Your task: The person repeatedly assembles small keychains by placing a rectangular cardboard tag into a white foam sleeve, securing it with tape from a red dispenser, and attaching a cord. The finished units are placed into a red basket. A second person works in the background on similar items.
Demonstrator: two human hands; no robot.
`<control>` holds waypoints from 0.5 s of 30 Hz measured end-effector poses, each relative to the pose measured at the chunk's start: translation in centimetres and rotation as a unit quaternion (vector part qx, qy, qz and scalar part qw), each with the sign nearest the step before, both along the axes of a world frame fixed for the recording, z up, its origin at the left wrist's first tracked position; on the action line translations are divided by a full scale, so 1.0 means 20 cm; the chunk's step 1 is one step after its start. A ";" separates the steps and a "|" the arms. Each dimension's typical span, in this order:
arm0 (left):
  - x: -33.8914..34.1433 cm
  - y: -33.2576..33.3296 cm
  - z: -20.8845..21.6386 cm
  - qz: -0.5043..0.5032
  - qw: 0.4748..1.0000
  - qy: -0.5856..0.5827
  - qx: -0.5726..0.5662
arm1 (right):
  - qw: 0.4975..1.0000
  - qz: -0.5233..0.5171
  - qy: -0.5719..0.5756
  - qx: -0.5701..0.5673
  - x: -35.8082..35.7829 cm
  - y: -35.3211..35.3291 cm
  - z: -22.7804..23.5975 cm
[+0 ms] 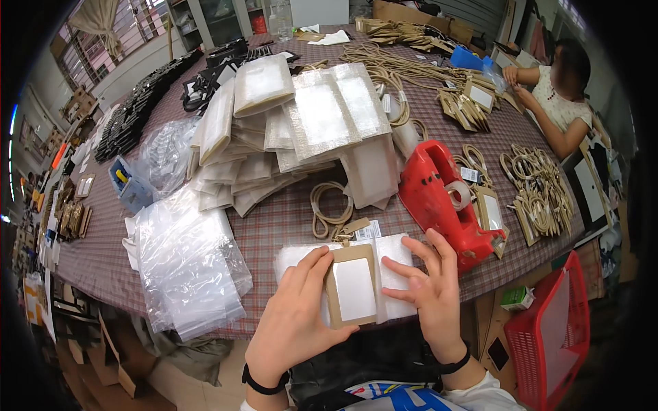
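Tan card holder (pixel 353 253): matt, leather-like. Its white insert (pixel 354 291): smooth, papery. Wrap under it (pixel 396 310): translucent plastic, faintly textured. Flat bags (pixel 181 267): clear plastic, glossy, creased. Tape dispenser (pixel 428 188): red plastic, scuffed, low sheen. Tablecloth (pixel 271 222): matt cloth.

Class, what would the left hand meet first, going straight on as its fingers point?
Beyond the card holder it touches, the left hand would probably meet the coiled tan cord; depth unclear.
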State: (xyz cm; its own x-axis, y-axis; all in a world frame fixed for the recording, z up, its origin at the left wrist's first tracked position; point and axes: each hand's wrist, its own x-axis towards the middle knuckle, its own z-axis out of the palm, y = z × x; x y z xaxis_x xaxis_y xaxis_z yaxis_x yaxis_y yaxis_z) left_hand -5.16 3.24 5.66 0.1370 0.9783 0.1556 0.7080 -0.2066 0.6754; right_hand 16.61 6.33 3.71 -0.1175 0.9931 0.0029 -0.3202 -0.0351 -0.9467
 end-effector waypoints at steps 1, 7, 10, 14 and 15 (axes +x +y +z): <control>-0.01 0.00 0.00 -0.003 1.000 0.000 0.000 | 0.998 0.008 0.053 -0.035 0.02 0.02 0.00; -0.01 -0.02 0.00 0.003 1.000 -0.002 -0.011 | 0.907 0.198 -0.295 0.225 0.12 0.06 -0.06; 0.01 -0.03 0.01 0.008 1.000 0.004 -0.028 | 0.801 0.207 -0.400 0.394 0.09 0.09 -0.06; 0.02 -0.13 0.01 0.095 0.994 0.048 0.022 | 0.759 0.186 -0.446 0.436 0.10 0.07 -0.07; 0.02 -0.17 0.01 0.135 0.987 0.079 0.043 | 0.756 0.180 -0.455 0.436 0.10 0.06 -0.08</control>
State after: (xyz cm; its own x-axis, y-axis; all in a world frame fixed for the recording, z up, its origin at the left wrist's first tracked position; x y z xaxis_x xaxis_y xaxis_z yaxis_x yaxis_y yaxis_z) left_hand -4.73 -0.21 5.81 -0.0973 0.9665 0.2373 0.8398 -0.0482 0.5408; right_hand 18.55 7.48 2.14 -0.7262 0.5642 0.3927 0.3588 0.7984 -0.4835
